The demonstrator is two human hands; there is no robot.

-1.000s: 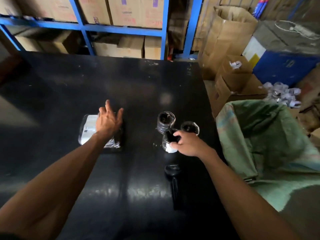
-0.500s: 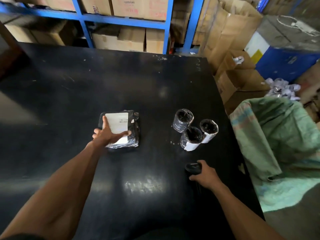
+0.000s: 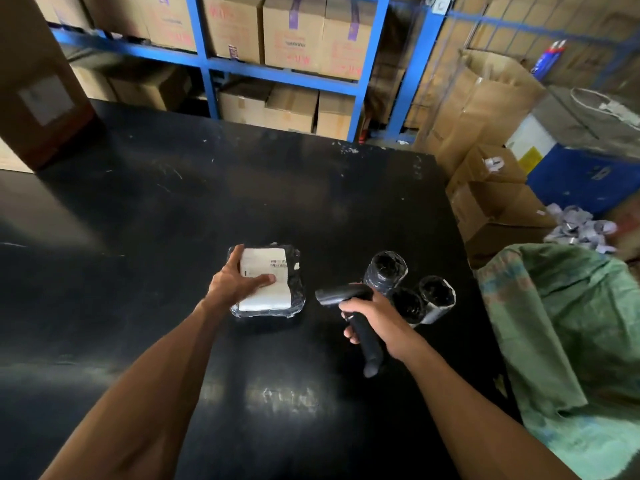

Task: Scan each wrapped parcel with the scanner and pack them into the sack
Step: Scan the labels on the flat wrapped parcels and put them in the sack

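One scanner (image 3: 349, 308), right hand (image 3: 375, 318) fingers clamped, head pointing left toward parcel (image 3: 266, 282).

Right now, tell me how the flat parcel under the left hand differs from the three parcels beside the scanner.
The flat parcel is a squarish slab lying face up; the three round parcels are cylinders standing on end.
The flat parcel shows a broad white label on top; the round parcels show dark tops.
The left hand holds the flat parcel; the round parcels go untouched, as the right hand grips the scanner.
All are wrapped in shiny clear film.
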